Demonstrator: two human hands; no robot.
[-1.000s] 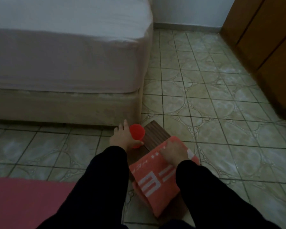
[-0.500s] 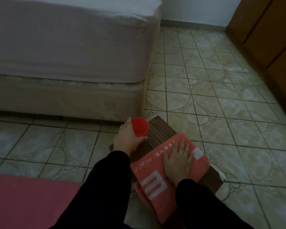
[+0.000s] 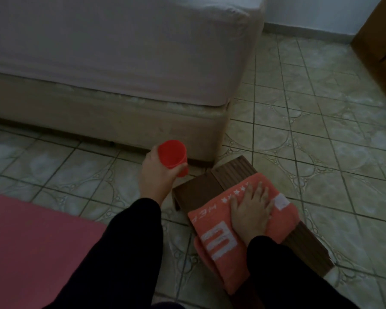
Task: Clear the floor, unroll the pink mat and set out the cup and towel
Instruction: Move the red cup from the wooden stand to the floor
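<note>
Dimly lit room: a bed with pale fitted sheet over a beige base stands on a patterned greenish tiled floor, a light wall with tiled skirting runs behind, and a brown wooden wardrobe occupies the far right corner.

Left hand raised, fingers curled in a grip, right hand flat, fingers spread

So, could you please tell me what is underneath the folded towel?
The folded towel lies on a low brown wooden stool, with the right hand resting flat on top. The stool's covered middle is hidden.
</note>
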